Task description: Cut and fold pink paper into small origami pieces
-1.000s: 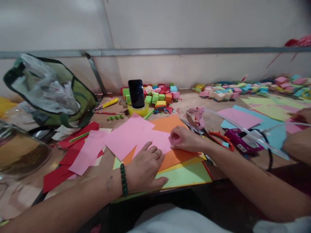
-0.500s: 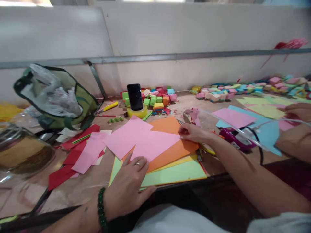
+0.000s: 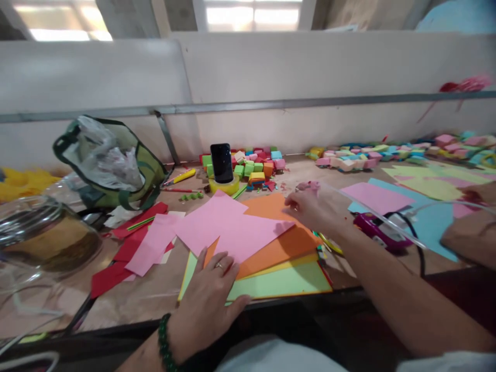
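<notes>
My left hand (image 3: 213,287) lies spread, palm down, its fingertips on the lower edge of the pink paper (image 3: 248,235) and the sheets under it. Beneath the pink paper are orange paper (image 3: 284,250) and a stack of light green sheets (image 3: 282,285). Over the right side of the orange paper hangs my right hand (image 3: 315,209), fingers bent and smeared by motion; whether they hold anything is unclear. The pink paper's right corner lies just below that hand, slightly bent up. A phone (image 3: 221,163) stands upright in a yellow tape roll (image 3: 225,186) beyond the papers.
Folded paper blocks (image 3: 248,168) are heaped behind the phone. At left are a green bag (image 3: 145,168), a glass jar (image 3: 50,237), red paper (image 3: 108,276) and a yellow cutter (image 3: 184,176). A purple device (image 3: 382,232) with a cable sits at right, near another person's arm (image 3: 473,232).
My right hand has lifted off the paper's right corner and moved slightly up. My left hand stays on the sheets. The camera view has tilted upward.
</notes>
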The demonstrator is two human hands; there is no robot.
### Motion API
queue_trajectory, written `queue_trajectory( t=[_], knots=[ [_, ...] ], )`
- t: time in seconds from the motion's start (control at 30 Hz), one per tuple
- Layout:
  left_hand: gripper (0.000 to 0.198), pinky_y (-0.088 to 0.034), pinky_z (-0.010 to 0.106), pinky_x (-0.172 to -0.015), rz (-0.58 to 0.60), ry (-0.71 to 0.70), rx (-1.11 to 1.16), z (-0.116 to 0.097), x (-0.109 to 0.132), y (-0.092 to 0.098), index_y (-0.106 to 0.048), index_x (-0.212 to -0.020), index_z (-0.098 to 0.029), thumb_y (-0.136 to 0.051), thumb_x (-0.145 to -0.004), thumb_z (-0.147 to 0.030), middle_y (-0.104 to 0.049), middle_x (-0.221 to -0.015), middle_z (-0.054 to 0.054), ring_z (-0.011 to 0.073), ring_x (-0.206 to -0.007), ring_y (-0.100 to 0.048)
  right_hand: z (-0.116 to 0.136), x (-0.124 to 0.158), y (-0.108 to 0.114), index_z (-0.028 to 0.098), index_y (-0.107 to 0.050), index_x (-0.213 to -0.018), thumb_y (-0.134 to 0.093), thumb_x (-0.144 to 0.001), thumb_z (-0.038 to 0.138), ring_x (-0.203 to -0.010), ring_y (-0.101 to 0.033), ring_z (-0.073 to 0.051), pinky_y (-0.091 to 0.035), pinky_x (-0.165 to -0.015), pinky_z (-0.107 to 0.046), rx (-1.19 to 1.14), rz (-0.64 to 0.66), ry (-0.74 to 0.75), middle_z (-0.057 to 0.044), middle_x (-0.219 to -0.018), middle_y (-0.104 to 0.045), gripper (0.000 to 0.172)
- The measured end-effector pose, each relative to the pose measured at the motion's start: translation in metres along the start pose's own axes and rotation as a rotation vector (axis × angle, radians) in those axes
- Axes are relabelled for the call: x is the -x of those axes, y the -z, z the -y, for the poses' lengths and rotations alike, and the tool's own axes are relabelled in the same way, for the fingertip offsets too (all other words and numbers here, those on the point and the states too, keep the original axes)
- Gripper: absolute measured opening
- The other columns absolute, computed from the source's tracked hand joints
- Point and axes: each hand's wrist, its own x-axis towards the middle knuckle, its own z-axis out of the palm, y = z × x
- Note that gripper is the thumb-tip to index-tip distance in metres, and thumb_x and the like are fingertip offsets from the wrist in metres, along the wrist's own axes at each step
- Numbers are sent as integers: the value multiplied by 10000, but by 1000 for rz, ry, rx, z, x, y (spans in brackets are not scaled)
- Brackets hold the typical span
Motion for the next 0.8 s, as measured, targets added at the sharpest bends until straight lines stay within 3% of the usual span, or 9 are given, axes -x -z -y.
queue_trajectory(
  t=[0.1, 0.2, 0.47, 0.57, 0.67, 0.8],
  knots=[
    [506, -270, 538, -1064, 77, 33, 4, -6, -12, 4, -579, -1204, -184, -531, -847, -540, -622, -1101, 93, 275, -1080, -517, 26, 10, -18, 198, -652, -800, -637, -734, 504, -671, -586, -162, -361, -557, -240, -24, 271, 86, -44, -784, -698, 313],
    [600, -336, 525, -1003, 98, 44, -25, -7, -19, 1, -532, -1285, -204, -519, -830, -595, -597, -1100, 107, 290, -1050, -506, 25, 9, -32, 189, -660, -772, -685, -685, 483, -640, -583, -155, -358, -538, -235, -52, 366, 53, -27, -732, -695, 307],
    [513, -311, 540, -1023, 70, 73, 58, -5, -6, 0, -587, -1182, -176, -521, -847, -559, -611, -1098, 106, 288, -1057, -528, -26, -10, -11, 162, -676, -641, -660, -694, 349, -601, -587, -173, -376, -520, -246, 16, 350, -56, -42, -628, -687, 195],
    [503, -289, 535, -1057, 34, 88, 94, -7, 1, -3, -551, -1233, -175, -556, -850, -501, -607, -1179, 109, 281, -1112, -527, -23, -10, -7, 166, -671, -687, -622, -734, 359, -666, -609, -188, -389, -562, -256, 54, 265, -63, -63, -707, -700, 205],
    [520, -270, 533, -1083, 34, 105, 109, -9, 4, -5, -524, -1269, -178, -586, -840, -466, -594, -1233, 108, 280, -1161, -513, -11, -11, -11, 177, -660, -850, -586, -766, 449, -786, -618, -204, -400, -625, -265, 71, 184, -47, -82, -889, -700, 294],
    [554, -272, 530, -1094, 27, 115, 110, -8, 7, -10, -496, -1307, -178, -570, -847, -478, -570, -1283, 112, 282, -1198, -493, -1, -14, -18, 181, -646, -854, -737, -530, 599, -767, -598, -243, -361, -564, -274, 84, 198, -72, -93, -850, -674, 537]
  ],
)
